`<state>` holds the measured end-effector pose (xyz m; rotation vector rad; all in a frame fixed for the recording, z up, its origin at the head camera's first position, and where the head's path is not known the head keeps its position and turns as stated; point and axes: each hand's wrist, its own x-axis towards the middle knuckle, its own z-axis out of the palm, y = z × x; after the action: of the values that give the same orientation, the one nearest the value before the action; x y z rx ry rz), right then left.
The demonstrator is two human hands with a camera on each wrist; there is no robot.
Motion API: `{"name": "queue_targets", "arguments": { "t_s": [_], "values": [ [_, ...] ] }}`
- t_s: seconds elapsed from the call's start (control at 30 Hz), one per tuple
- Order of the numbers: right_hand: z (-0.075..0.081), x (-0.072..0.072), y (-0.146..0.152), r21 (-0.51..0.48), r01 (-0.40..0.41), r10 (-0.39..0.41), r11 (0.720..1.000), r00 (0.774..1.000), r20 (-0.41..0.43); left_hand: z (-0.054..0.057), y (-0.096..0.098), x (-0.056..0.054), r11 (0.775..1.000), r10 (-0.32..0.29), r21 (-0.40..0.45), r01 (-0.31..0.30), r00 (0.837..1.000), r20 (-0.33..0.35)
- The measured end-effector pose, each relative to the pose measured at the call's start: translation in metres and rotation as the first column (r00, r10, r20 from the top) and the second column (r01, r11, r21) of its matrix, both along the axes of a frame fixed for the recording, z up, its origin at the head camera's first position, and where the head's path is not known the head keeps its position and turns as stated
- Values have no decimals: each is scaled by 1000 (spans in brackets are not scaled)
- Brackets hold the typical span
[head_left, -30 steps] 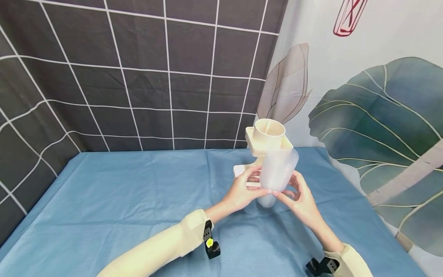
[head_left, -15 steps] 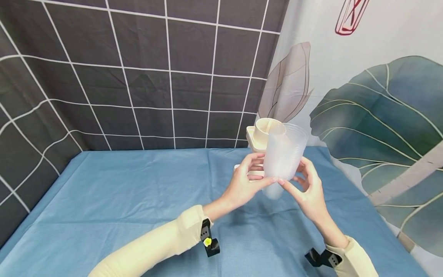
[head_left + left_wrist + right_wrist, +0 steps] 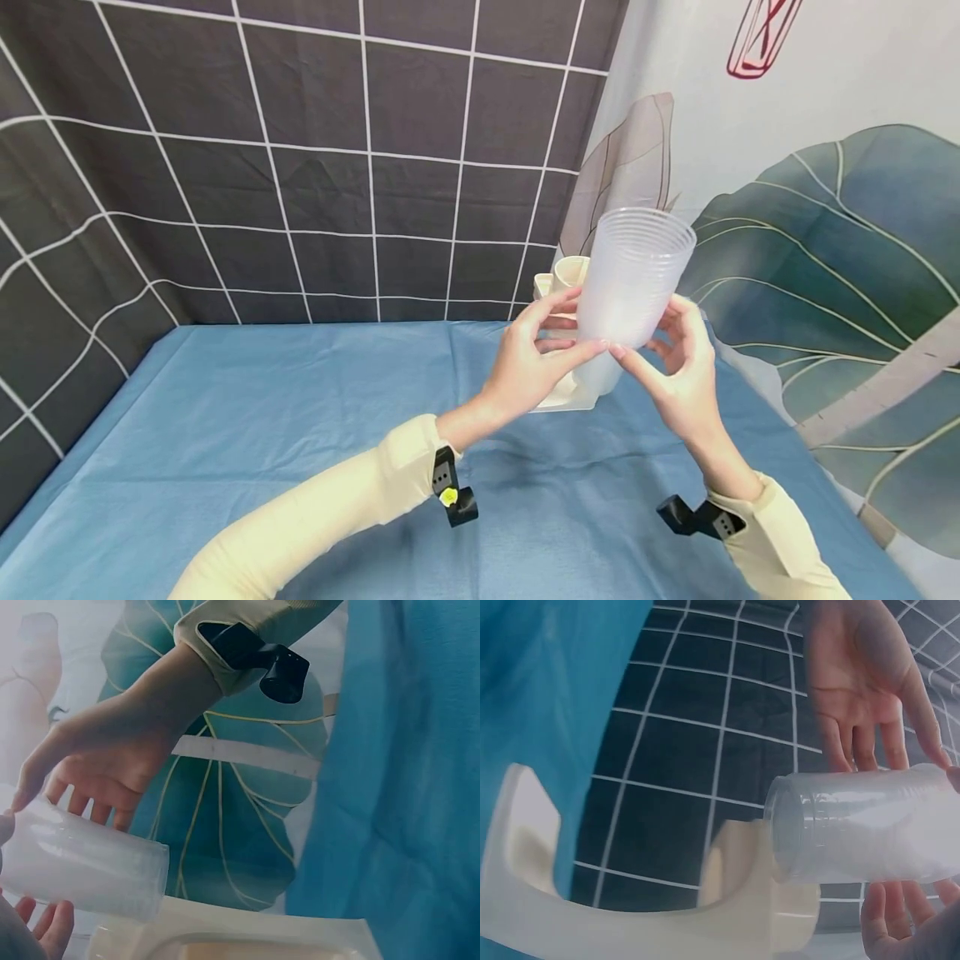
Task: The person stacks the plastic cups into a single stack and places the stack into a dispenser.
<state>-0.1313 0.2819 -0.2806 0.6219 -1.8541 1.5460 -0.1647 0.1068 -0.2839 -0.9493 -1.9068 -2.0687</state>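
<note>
Both hands hold a stack of translucent plastic cups [image 3: 637, 275], raised over the table and leaning slightly right. Its wide ribbed mouth faces up in the head view. My left hand [image 3: 525, 354] grips it from the left, and my right hand [image 3: 682, 375] from the right. The two thumbs meet at the front, while the other fingers reach along the sides. Behind the cups stands a cream plastic stand [image 3: 562, 400] with a round collar on top, largely covered by the cups and the left hand. In the right wrist view, the stack's narrow end [image 3: 787, 825] overlaps the stand [image 3: 630, 930].
A blue cloth [image 3: 300, 417] covers the table. Dark grid-patterned fabric [image 3: 300, 192] hangs at the back and left, and a white curtain with large leaves [image 3: 825, 242] on the right. Each wrist carries a small black camera [image 3: 453, 492].
Both hands have lifted the stack of cups upward and a little to the right. It now hides more of the stand's collar and has come away from the cloth below.
</note>
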Motion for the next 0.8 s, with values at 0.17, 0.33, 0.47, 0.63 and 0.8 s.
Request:
{"name": "queue_targets", "arguments": {
  "t_s": [0.17, 0.33, 0.47, 0.63, 0.8],
  "values": [
    [20, -8, -3, -42, -3, 4, 999, 1000, 24, 17, 1, -9, 999, 30, 18, -28, 998, -60],
    [37, -16, -6, -40, 40, -37, 998, 996, 86, 31, 1, -18, 997, 76, 24, -74, 994, -76],
    [51, -22, -8, -18, 72, -70, 997, 992, 103, 41, 3, -26, 994, 105, 41, -102, 991, -84],
    [67, -33, -11, 33, 119, -122, 992, 988, 98, 55, 5, -36, 986, 157, 68, -151, 983, -96],
    [77, -45, -12, 38, 137, -139, 990, 987, 80, 65, 8, -46, 984, 166, 83, -158, 981, -102]
  ]
}}
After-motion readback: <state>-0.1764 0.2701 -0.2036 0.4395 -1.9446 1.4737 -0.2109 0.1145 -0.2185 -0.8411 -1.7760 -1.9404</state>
